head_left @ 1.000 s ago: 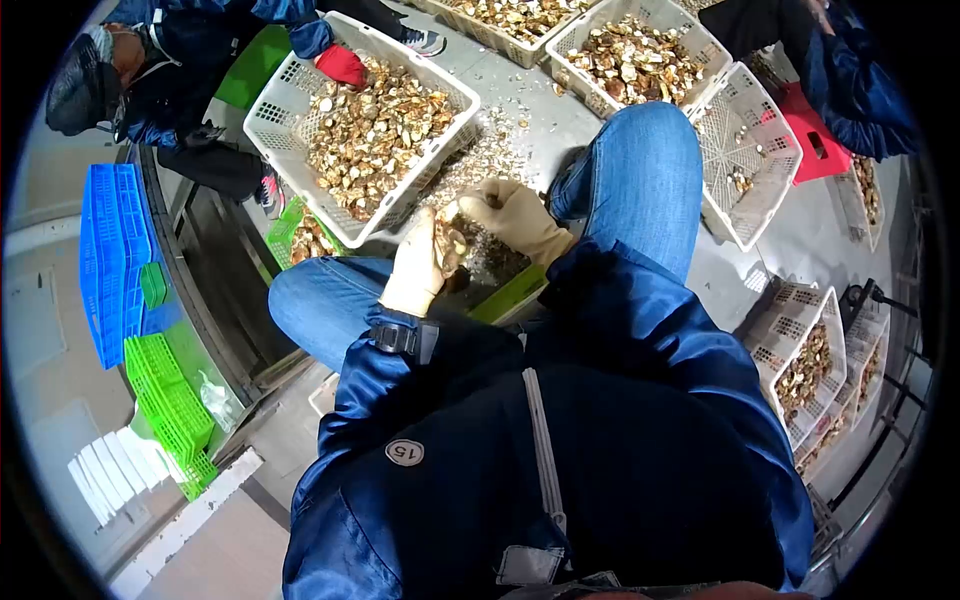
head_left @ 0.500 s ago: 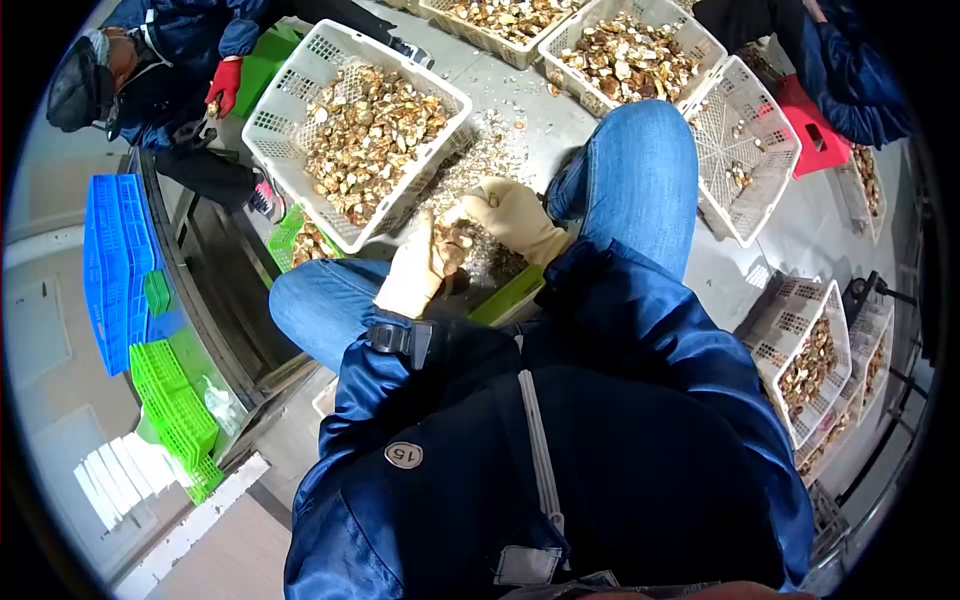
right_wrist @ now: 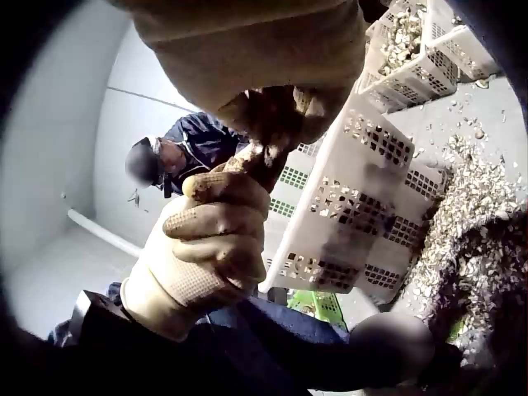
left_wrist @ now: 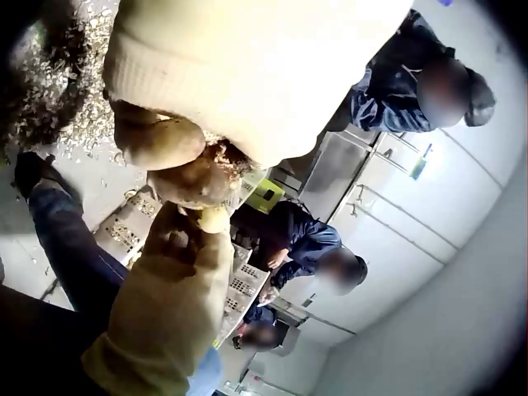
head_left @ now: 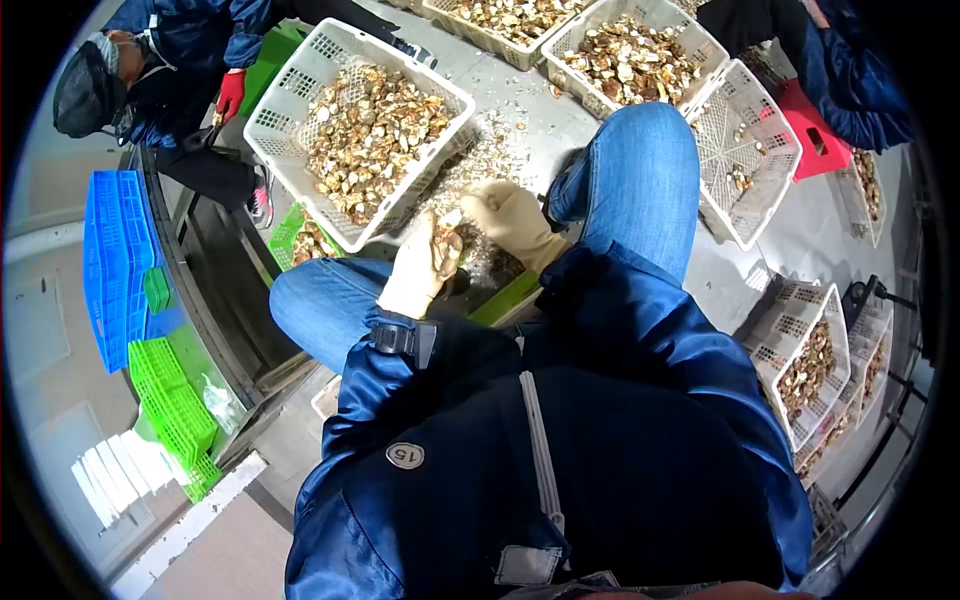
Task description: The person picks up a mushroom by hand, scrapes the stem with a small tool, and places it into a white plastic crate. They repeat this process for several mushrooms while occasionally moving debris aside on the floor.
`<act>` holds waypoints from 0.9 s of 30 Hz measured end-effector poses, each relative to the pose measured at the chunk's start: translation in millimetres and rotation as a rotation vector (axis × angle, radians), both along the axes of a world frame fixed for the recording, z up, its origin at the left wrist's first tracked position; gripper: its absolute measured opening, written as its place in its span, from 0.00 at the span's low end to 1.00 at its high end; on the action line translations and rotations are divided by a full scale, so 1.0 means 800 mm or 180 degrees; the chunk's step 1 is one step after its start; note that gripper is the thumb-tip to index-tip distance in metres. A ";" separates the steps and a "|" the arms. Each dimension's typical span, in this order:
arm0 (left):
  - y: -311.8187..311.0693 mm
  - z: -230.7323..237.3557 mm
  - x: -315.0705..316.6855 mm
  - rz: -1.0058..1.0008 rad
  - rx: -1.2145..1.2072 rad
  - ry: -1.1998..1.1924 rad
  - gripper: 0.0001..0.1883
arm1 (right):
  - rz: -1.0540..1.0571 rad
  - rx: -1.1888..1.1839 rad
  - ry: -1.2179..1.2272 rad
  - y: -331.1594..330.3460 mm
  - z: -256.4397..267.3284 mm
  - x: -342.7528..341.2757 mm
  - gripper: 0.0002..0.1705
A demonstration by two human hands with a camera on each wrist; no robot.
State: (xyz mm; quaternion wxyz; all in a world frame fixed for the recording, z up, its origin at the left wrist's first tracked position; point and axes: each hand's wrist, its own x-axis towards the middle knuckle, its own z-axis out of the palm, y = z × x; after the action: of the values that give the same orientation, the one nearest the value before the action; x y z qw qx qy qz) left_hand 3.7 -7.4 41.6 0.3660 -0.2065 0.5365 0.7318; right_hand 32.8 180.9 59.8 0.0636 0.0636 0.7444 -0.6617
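Observation:
My gloved left hand (head_left: 412, 275) grips a brown-and-cream lump (head_left: 447, 246) that looks like a mushroom, held over the floor between my knees. In the right wrist view, the left fingers (right_wrist: 216, 219) are curled and the lump's pale, dirty end (right_wrist: 257, 157) pokes out past them. My gloved right hand (head_left: 512, 222) is close beside it, its fingers curled around a small dark object (right_wrist: 285, 120) mostly hidden by the glove. From the left wrist, both soiled gloves show with the brown lump (left_wrist: 194, 183) between them.
A large white crate (head_left: 285, 115) of brown and cream pieces stands ahead. Similar crates (head_left: 590, 92) stand at the back and right (head_left: 770, 345). Pale scraps (head_left: 500, 150) litter the floor. A green container rim (head_left: 508, 298) is below my hands. A person (head_left: 190, 60) sits front left.
My right hand met the lump half a second ago and is now slightly apart from it. The front-left person's red glove has left the white crate and hangs near their knee.

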 end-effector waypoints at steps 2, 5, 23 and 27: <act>0.006 0.002 0.000 0.0180 -0.0040 -0.0057 0.24 | -0.0534 -0.0077 -0.0074 0.003 0.001 0.005 0.15; 0.012 0.013 0.001 0.0194 -0.0203 0.0229 0.23 | -0.0373 0.0355 0.0928 -0.016 -0.025 0.005 0.14; -0.003 0.000 -0.007 -0.0106 0.0433 -0.0167 0.28 | -0.0067 0.0214 0.0322 0.001 0.011 0.006 0.16; -0.022 -0.028 0.006 -0.0430 -0.0428 0.1349 0.17 | 0.0024 0.0188 -0.0230 -0.004 -0.008 0.000 0.17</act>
State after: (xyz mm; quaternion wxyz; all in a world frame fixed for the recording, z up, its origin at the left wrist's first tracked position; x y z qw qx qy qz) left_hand 8.4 -25.2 19.5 0.2788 -0.0356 0.6615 0.6953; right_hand 32.8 177.7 53.7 0.0910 0.0865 0.7610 -0.6365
